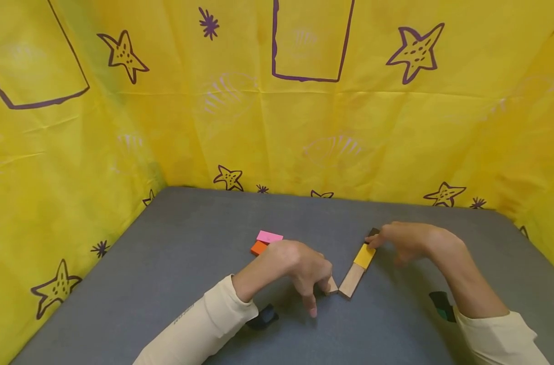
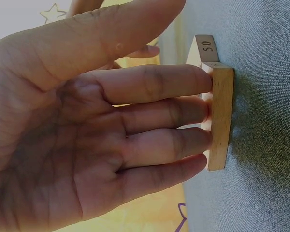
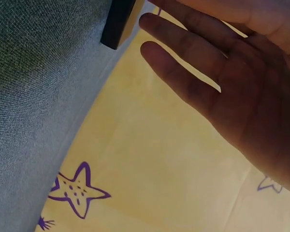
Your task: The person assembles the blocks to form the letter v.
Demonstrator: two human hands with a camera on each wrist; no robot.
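Note:
My left hand (image 1: 304, 266) reaches over a plain wooden block (image 1: 333, 286) and covers most of it in the head view. In the left wrist view its fingers extend straight, their tips touching that wooden block, and the thumb stands apart. A second plain block (image 1: 352, 280) meets its near corner and runs away to the upper right. In line with it lie a yellow block (image 1: 364, 257) and a black block (image 1: 373, 232). My right hand (image 1: 404, 241) is beside these two, fingertips at the yellow block; extended fingers show in the right wrist view.
A pink block (image 1: 269, 236) and an orange block (image 1: 258, 248) lie side by side behind my left forearm, the orange partly hidden. The grey cloth-covered table (image 1: 204, 218) is bounded by yellow curtains (image 1: 295, 132) with purple drawings at the back and sides.

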